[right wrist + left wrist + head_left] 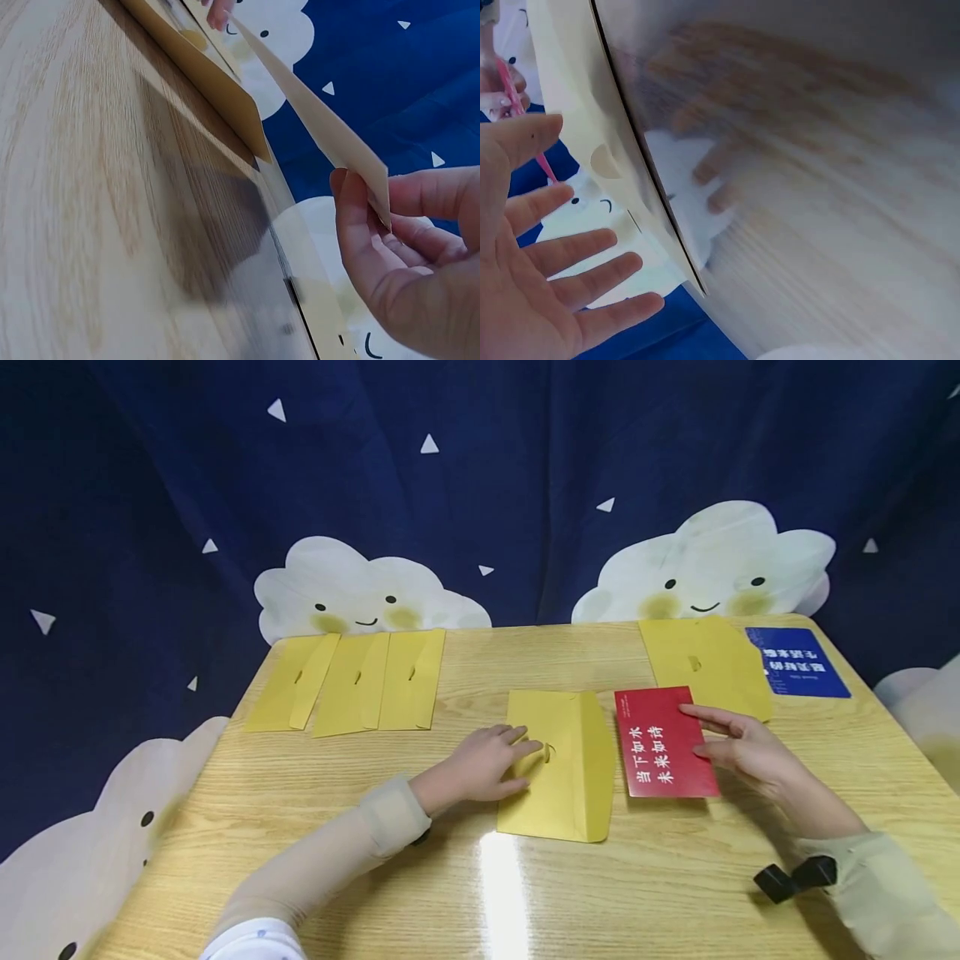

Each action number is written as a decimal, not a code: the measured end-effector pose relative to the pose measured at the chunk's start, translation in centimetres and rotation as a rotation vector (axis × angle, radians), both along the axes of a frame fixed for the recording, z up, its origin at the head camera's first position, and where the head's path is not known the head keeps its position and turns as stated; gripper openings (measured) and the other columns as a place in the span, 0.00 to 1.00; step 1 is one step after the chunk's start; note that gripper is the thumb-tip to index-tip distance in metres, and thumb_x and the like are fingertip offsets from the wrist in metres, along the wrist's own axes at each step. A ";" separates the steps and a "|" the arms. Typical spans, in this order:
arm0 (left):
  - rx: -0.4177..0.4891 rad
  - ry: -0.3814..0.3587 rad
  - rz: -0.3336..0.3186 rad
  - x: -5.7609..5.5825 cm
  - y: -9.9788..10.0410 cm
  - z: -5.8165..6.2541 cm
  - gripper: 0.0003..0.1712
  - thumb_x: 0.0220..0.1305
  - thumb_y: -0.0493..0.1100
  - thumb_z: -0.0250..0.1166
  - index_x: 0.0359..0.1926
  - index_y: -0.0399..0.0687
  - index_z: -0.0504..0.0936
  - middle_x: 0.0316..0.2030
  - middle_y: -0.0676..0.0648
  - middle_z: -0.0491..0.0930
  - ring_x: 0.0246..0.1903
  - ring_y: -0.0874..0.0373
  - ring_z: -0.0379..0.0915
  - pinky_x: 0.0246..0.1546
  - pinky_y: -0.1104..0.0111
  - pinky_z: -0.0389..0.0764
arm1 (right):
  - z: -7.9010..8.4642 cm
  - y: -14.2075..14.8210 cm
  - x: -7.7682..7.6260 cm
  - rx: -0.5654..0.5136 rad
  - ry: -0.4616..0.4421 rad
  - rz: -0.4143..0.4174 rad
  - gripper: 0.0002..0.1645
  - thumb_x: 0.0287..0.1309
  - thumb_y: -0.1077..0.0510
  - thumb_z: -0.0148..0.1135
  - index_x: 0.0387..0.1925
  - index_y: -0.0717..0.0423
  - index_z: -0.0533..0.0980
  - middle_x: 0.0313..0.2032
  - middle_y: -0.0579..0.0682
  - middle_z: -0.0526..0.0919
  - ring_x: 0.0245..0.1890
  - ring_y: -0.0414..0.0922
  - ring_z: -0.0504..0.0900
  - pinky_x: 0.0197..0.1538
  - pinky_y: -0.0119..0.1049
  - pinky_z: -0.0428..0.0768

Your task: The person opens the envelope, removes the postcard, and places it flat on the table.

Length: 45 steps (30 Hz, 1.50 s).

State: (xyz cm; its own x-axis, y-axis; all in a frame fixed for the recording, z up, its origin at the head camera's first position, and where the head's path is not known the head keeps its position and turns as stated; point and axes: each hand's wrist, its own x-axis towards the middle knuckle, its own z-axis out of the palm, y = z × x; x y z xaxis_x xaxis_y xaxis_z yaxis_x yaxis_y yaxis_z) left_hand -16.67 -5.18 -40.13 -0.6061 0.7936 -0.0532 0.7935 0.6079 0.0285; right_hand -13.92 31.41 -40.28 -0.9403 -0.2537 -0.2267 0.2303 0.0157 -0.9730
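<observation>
My right hand (750, 756) pinches a red card (663, 743) with white characters by its right edge. In the right wrist view the fingers and thumb of that hand (412, 247) close on a corner of the card (322, 120), which is held above the table with its pale back showing. A yellow envelope (562, 793) lies on the table left of the card, its flap folded out to the right. Over the envelope's left part reaches my left hand (483, 764), fingers spread and straight in the left wrist view, gripping nothing.
Three yellow envelopes (348, 685) with their flaps folded over lie in a row at the back left of the wooden table (420, 893). At the back right lies another yellow envelope (697, 647) with its flap out, next to a blue card (798, 664). A dark blue curtain (525, 468) hangs behind.
</observation>
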 end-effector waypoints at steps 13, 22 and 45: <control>-0.134 -0.193 0.019 0.6 -1.5 -0.3 0.43 0.51 0.65 0.62 0.67 0.63 0.60 0.67 0.42 0.53 0.65 0.43 0.48 0.55 0.43 0.59 | -0.5 2.0 0.9 -0.058 0.012 0.015 0.30 0.53 0.73 0.56 0.52 0.40 0.74 0.42 0.39 0.78 0.39 0.40 0.80 0.38 0.39 0.80; -0.139 -0.193 0.011 0.9 -1.2 -0.4 0.41 0.52 0.65 0.62 0.66 0.63 0.62 0.67 0.42 0.53 0.65 0.43 0.48 0.56 0.44 0.59 | -0.5 3.5 1.3 -0.045 -0.022 -0.010 0.31 0.54 0.73 0.55 0.49 0.36 0.76 0.41 0.34 0.78 0.38 0.39 0.79 0.36 0.37 0.80; -0.207 -0.086 -0.081 2.9 1.2 -0.8 0.42 0.53 0.70 0.56 0.67 0.64 0.60 0.65 0.40 0.56 0.62 0.43 0.55 0.53 0.49 0.66 | -0.9 5.8 2.1 -0.045 -0.040 -0.065 0.32 0.56 0.74 0.52 0.47 0.32 0.77 0.39 0.32 0.77 0.35 0.38 0.78 0.34 0.37 0.80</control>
State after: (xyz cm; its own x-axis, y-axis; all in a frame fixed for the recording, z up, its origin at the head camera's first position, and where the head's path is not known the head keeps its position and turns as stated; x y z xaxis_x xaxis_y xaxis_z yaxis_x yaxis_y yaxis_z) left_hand -13.76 -4.03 -40.88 -0.5267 0.8064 -0.2688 0.8402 0.5419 -0.0203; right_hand -11.79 37.24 -41.22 -0.9455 -0.2030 -0.2547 0.2686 -0.0438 -0.9623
